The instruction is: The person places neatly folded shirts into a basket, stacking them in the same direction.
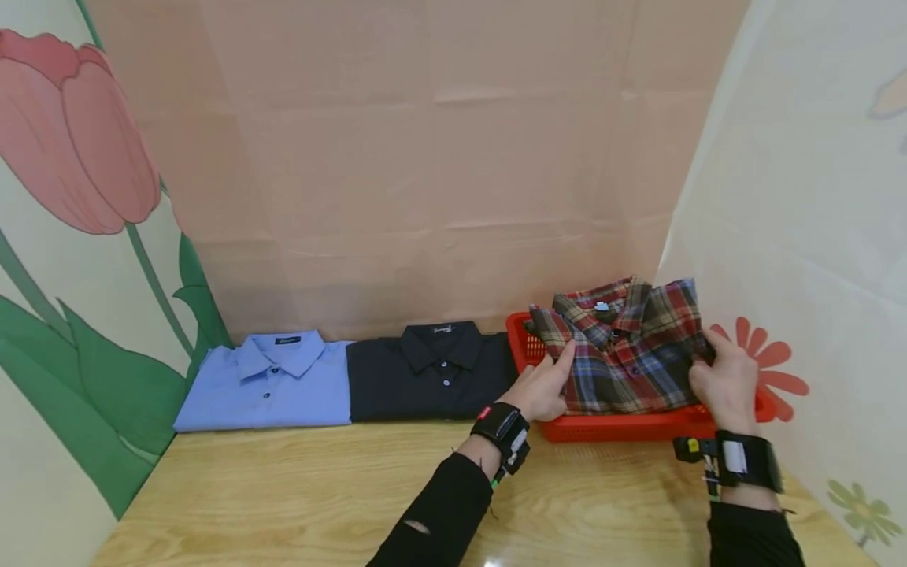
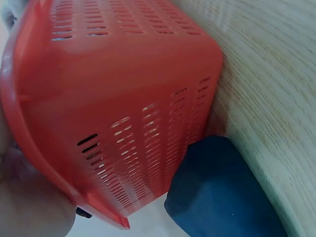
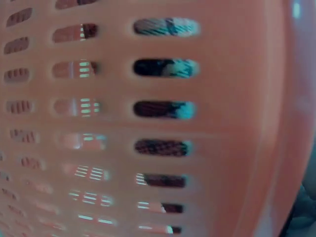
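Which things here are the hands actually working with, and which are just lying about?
In hand:
plaid shirt, gripped at its sides by the left hand and right hand
red basket under it

Lying about:
blue shirt, folded
dark shirt, folded, beside the basket
wooden table

Front half of the wooden table (image 1: 298,488) is bare, so there's open passage all along the near edge. The back strip is filled wall to wall: blue shirt (image 1: 265,383) in the left corner, black shirt (image 1: 432,372) touching it, red basket (image 1: 609,426) hard against the black shirt and close to the right wall (image 1: 808,236). No gap between any of them. Plaid shirt (image 1: 627,346) piles above the basket rim. Left hand (image 1: 542,387) and right hand (image 1: 723,382) flank it. Back wall (image 1: 439,173) sits just behind, so approach is from above or the front.
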